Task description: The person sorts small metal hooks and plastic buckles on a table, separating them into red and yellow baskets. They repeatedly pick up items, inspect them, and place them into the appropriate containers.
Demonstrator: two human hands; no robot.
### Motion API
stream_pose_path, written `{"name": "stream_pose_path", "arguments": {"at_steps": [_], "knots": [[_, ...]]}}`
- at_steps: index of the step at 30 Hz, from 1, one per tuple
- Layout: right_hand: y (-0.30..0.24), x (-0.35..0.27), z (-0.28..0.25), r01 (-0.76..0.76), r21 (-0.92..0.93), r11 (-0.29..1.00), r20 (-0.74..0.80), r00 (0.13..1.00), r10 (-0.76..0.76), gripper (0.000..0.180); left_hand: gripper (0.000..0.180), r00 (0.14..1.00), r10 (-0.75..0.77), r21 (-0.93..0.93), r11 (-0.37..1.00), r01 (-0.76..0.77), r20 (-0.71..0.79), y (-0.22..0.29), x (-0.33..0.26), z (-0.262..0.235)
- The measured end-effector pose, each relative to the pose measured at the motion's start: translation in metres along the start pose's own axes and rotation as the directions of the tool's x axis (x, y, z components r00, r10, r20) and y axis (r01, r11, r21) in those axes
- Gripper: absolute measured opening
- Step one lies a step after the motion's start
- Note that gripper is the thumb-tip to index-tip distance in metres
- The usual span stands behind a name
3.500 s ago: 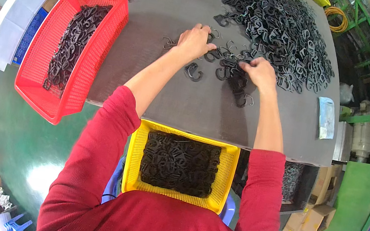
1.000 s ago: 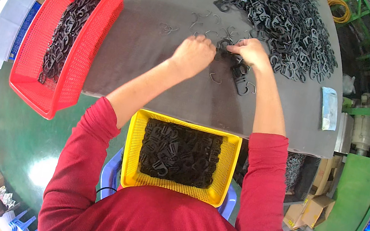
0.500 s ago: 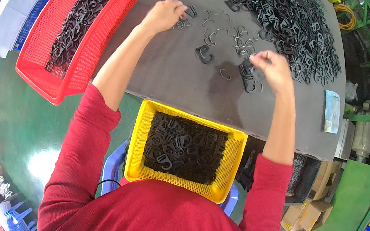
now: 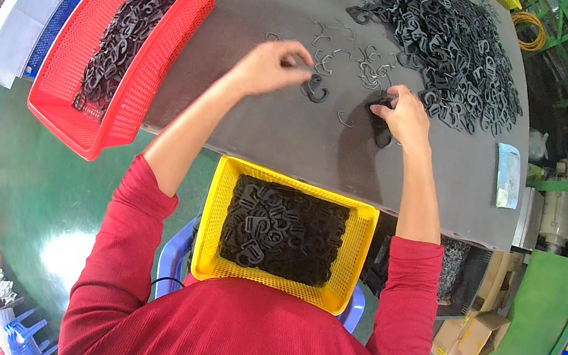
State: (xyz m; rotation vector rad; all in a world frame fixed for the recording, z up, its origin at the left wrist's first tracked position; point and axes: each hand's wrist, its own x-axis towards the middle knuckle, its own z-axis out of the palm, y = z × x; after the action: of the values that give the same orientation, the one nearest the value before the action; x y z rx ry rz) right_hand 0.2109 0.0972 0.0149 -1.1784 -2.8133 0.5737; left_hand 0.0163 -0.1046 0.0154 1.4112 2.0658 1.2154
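Note:
My left hand point(image 4: 274, 69) hovers over the grey table, slightly blurred, its fingers curled into a pinch; whatever they hold, if anything, does not show. Just right of its fingertips lies a black plastic hook point(image 4: 315, 89). My right hand point(image 4: 405, 117) is closed on black plastic hooks point(image 4: 381, 129) at the table, partly covered by the fingers. Beyond and between the hands are scattered bent wire clips point(image 4: 371, 70), and a single clip point(image 4: 344, 118) lies nearer me.
A big heap of black hooks point(image 4: 451, 47) covers the far right of the table point(image 4: 269, 133). A red basket point(image 4: 134, 86) of hooks stands at left. Against the near edge, a yellow basket point(image 4: 214, 218) holds more hooks. A pale blue packet point(image 4: 507, 176) lies at right.
My left hand has moved right and nearer me, from the clips at left toward the single hook. My right hand has come down onto the black hooks and closed on them.

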Motion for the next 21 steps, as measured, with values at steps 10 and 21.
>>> {"name": "stream_pose_path", "arguments": {"at_steps": [10, 21], "knots": [[0.043, -0.003, -0.014, -0.245, 0.943, 0.226, 0.254, 0.967, -0.014, 0.015, 0.02, 0.999, -0.01, 0.272, 0.962, 0.021, -0.039, 0.009, 0.023, -0.001], [-0.006, -0.05, -0.014, -0.044, -0.062, 0.997, 0.058, 0.997, 0.047, 0.043, 0.032, 0.891, -0.441, 0.256, 0.854, 0.453, -0.108, -0.022, 0.043, -0.035]]}}
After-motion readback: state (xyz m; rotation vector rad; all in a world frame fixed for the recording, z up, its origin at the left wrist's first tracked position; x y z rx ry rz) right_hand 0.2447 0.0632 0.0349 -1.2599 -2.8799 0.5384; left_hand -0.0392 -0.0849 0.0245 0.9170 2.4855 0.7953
